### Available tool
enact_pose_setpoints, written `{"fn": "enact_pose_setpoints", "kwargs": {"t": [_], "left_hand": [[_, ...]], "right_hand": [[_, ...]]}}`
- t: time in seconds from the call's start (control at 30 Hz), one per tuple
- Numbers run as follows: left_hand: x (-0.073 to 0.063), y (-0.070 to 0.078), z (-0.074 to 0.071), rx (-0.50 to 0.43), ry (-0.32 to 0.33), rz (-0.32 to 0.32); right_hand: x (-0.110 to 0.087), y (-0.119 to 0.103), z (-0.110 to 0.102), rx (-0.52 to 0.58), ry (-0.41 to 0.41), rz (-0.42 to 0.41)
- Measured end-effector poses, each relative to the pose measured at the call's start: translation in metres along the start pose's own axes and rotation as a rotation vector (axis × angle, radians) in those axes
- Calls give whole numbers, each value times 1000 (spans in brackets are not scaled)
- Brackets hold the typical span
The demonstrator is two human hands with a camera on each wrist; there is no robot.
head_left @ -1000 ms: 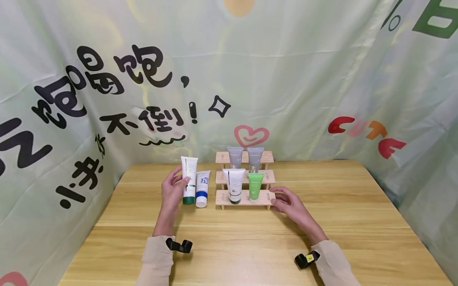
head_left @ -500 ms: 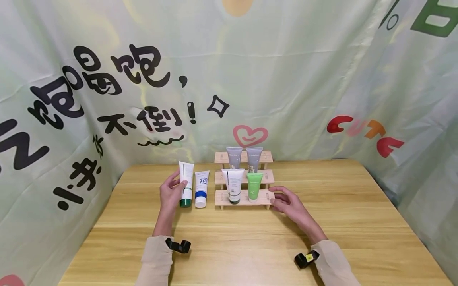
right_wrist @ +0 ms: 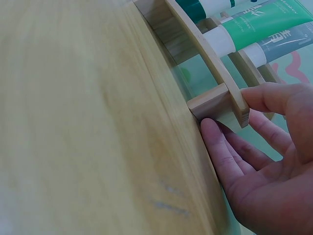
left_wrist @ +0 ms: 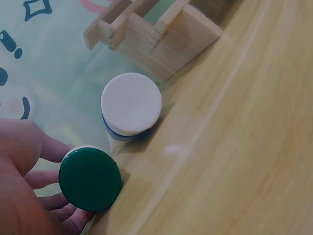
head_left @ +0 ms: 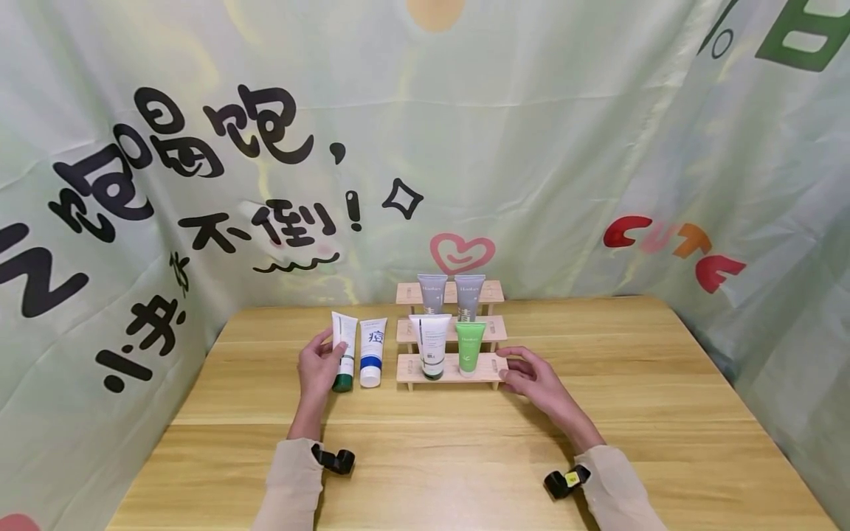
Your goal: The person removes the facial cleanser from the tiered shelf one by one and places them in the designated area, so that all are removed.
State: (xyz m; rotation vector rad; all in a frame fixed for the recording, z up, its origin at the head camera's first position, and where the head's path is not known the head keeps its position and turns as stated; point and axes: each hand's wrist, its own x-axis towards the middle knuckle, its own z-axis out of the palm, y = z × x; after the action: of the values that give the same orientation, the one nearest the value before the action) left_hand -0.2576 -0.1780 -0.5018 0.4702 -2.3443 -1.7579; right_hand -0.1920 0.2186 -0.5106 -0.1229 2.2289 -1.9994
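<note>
A: What is gripped at the left side of the desk [head_left: 425,457]?

B: A white plastic tube with a dark green cap [head_left: 348,363] is gripped by the left hand [head_left: 322,365], with the thumb laid across its front. The cap is pointed toward the near side, low by the desk; whether the desk is touched cannot be told.

A: And what is placed beside it?

B: Just to the right, a white tube with a blue band and white cap [head_left: 372,350] is laid on the desk, its cap also turned near. The two are separated by a narrow gap.

A: How is the right hand [head_left: 534,377] occupied?

B: The right end of the lowest tier of a pale wooden three-tier stand [head_left: 451,371] is held lightly, with the fingers bent about the board's end and its leg.

A: What is carried by the stand?

B: On the lowest tier, a broad white tube with a dark green base [head_left: 432,346] is set at the left and a small bright green tube [head_left: 470,345] at the right. Behind them, two grey tubes [head_left: 433,293] are set side by side on the middle tier.
</note>
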Motion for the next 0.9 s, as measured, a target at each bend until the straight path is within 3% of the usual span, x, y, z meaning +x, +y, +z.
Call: {"fn": "enact_pose_setpoints", "kwargs": {"t": [0.4, 0.5, 0.9], "left_hand": [[-1, -3, 2, 184, 35, 103], [-1, -4, 3, 221, 31, 103], [1, -5, -5, 217, 5, 103]], "right_hand": [[-1, -1, 1, -12, -1, -5], [-2, -1, 0, -15, -4, -7], [0, 3, -1, -23, -10, -7]]}}
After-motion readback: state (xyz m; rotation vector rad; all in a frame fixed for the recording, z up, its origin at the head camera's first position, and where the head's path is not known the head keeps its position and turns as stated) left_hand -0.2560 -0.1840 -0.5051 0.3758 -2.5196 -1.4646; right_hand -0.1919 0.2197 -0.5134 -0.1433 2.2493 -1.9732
